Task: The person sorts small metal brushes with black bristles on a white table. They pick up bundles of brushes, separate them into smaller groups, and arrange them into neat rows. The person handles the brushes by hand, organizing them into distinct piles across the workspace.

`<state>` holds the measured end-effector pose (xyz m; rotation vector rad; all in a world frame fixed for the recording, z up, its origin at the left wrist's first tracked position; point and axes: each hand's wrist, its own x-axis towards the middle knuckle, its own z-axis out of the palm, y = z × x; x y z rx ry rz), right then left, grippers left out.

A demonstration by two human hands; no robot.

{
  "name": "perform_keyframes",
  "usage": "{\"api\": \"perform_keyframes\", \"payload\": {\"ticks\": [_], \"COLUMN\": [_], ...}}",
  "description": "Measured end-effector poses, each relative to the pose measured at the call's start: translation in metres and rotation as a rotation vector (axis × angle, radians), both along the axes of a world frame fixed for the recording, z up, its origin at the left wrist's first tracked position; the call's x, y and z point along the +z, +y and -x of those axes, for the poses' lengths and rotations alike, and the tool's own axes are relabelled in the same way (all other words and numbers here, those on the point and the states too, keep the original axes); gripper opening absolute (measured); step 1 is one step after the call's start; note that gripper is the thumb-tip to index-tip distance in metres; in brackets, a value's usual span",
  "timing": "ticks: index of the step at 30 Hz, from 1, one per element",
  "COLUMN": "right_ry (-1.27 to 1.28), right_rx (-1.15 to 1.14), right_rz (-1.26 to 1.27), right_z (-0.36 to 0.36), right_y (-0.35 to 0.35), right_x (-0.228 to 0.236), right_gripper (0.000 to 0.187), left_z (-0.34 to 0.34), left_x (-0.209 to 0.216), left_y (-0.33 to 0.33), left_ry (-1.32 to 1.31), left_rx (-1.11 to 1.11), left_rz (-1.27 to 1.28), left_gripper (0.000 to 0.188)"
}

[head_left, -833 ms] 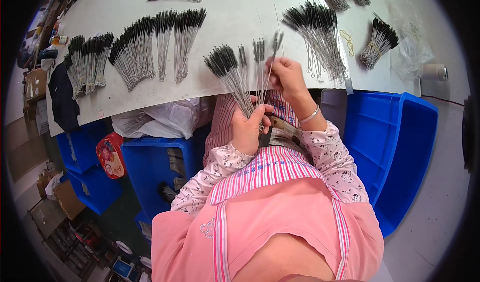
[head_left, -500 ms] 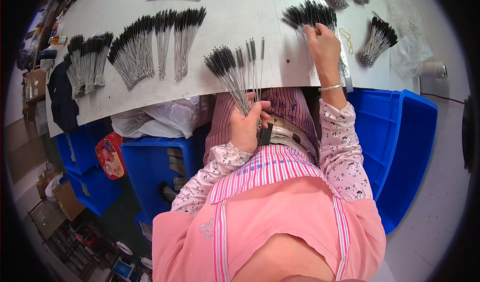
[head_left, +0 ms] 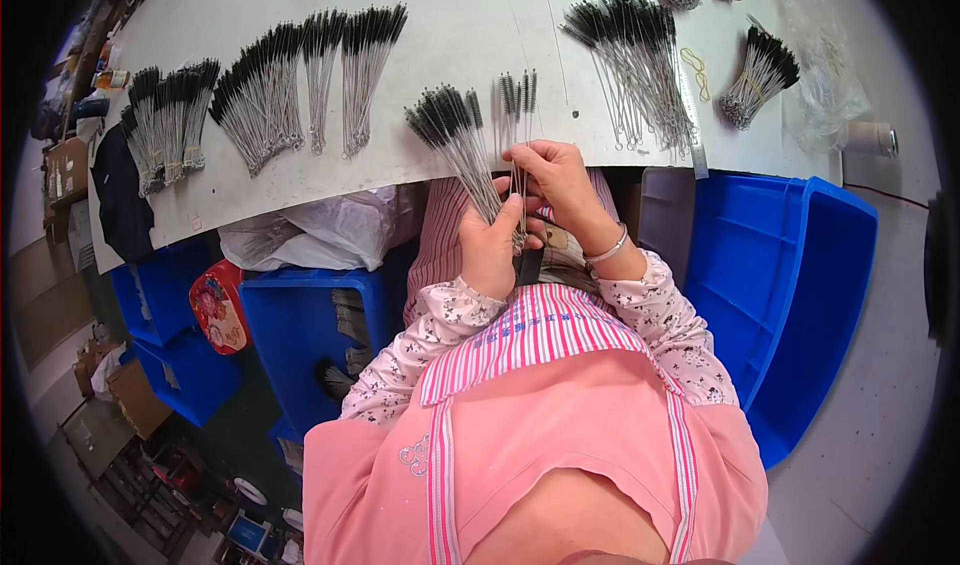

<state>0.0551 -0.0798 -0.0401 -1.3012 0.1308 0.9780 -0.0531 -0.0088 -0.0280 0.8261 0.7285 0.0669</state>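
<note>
Left hand (head_left: 487, 257) clamped round the wire stems of a black-bristled wire brush bundle (head_left: 462, 155); bundle's at the table's front edge, over the lap. That bundle = landmark. Its long axis runs away from the person, tips leaning left. Just right of it, a few separate wire brushes (head_left: 518, 95) stand apart, straighter, lower ends in the same left grip; right hand (head_left: 562, 187) has thumb and fingertips pinched together on their stems. Loose brush pile (head_left: 628, 70) lies right of the landmark and farther out, bristles away, looped ends toward the person; right hand is the nearer one. Beyond the pile, further right: steel ruler (head_left: 697, 153), yellow rubber bands (head_left: 694, 73). Fanned brush rows (head_left: 262, 100) left of the landmark.
</note>
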Motion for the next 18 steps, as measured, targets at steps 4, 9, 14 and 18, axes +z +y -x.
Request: {"api": "perform_keyframes", "payload": {"ticks": [4,9,14,18], "right_ry": [-0.318,-0.031,-0.03,-0.151], "right_rx": [-0.057,-0.133,-0.153,-0.117], "right_rz": [0.006,-0.044,-0.045,0.039], "right_z": [0.004,0.004,0.007,0.013], "right_y": [0.001,-0.006,-0.01,-0.01], "right_x": [-0.02,-0.002,-0.004,-0.008], "right_gripper": [0.024,0.022,0.022,0.021], "left_z": [-0.001,0.0,-0.002,-0.002], "left_x": [-0.002,-0.006,-0.004,-0.009], "left_y": [-0.003,-0.003,-0.002,-0.004], "left_ry": [0.043,0.011,0.018,0.048], "left_rx": [0.046,0.084,0.085,0.063], "left_rz": [-0.008,-0.026,0.034,-0.001], "left_gripper": [0.025,0.023,0.023,0.025]}}
